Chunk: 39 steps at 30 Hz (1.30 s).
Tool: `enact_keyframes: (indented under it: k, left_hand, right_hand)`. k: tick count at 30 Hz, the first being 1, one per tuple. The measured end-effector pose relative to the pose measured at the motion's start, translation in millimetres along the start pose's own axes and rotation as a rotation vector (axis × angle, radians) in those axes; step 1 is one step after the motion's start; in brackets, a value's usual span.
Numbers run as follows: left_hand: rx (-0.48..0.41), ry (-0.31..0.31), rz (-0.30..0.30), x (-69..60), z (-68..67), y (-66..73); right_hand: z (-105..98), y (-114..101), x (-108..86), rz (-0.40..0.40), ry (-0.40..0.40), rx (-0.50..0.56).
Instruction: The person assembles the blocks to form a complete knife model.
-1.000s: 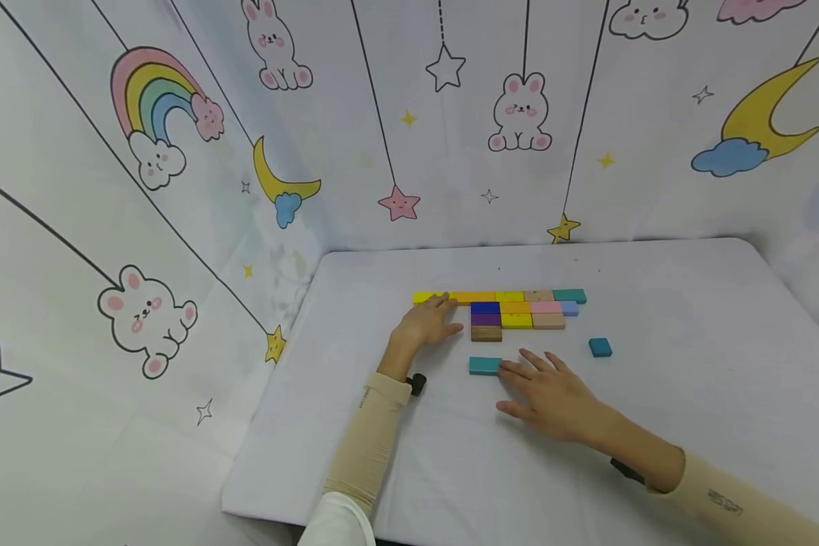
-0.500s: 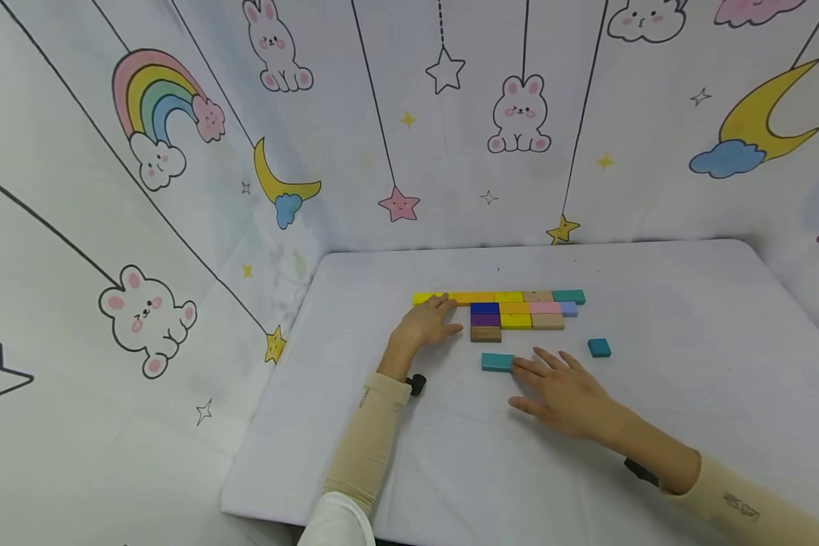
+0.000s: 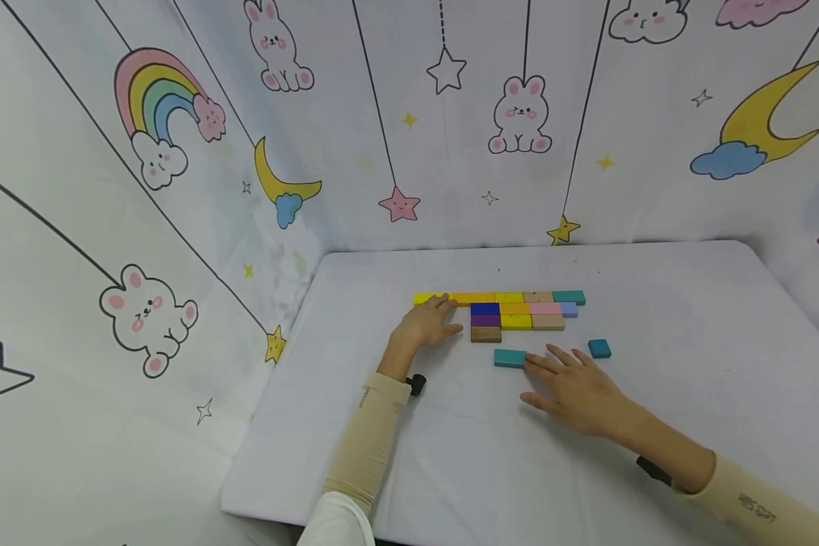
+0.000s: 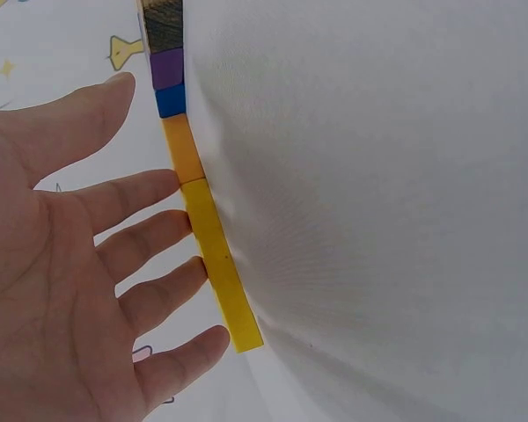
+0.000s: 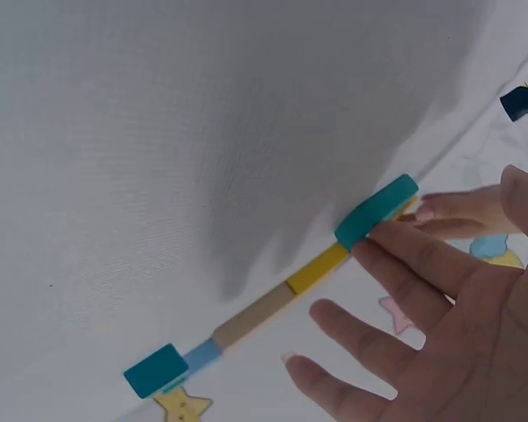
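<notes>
Flat coloured blocks lie edge to edge on the white table. My left hand [image 3: 425,323] rests its spread fingertips on the long yellow block [image 4: 220,264] at the row's left end, the thumb apart. An orange block [image 3: 474,299] continues that row. My right hand [image 3: 576,390], fingers straight, touches the right end of a loose teal block [image 3: 509,358] with its fingertips; the right wrist view shows two fingers on this teal block [image 5: 377,211]. Beyond that hand lies a small dark-teal block [image 3: 599,349], apart from the others.
Under the back row sit blue [image 3: 484,309], purple [image 3: 485,320], brown [image 3: 486,334], pink [image 3: 545,308] and light-blue [image 3: 569,309] blocks. A green block [image 3: 569,297] ends the back row. A patterned cloth wall [image 3: 450,220] stands behind the table.
My right hand has slid the loose teal block to the right and slightly away from me. The left hand and the joined blocks have stayed in place.
</notes>
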<state>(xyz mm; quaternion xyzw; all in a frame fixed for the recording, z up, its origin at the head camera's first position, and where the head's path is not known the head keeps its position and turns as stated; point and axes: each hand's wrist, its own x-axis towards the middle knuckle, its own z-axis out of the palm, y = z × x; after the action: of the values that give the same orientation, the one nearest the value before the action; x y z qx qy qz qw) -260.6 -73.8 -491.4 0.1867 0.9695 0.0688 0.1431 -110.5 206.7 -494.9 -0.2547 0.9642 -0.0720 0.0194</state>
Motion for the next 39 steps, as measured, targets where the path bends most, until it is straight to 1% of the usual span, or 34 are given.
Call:
enact_keyframes:
  k: [8,17,25,32,34,39]
  left_hand:
    - [0.002,0.002,0.003,1.8,2.2,-1.8]
    - [-0.001,-0.002,0.0,1.5,2.0,-2.2]
    - [0.001,-0.002,0.003,1.0,0.9,-2.5]
    - [0.008,-0.031,-0.011,3.6,2.0,-3.3]
    - [0.008,-0.03,-0.01,3.9,2.4,-3.4]
    - [0.011,-0.004,0.005,2.6,2.4,-3.4]
  right_hand:
    - [-3,4,-1.2,0.014,-0.007,-0.003]
    - [-1,13,-0.5,0.018,0.018,-0.024]
    - [0,17,2.7,0.025,0.027,-0.02]
    - [-1,20,7.0,0.029,0.032,0.003]
    - [-2,21,8.2,0.031,0.036,0.016]
    - [-2,23,10.8,0.03,0.039,0.023]
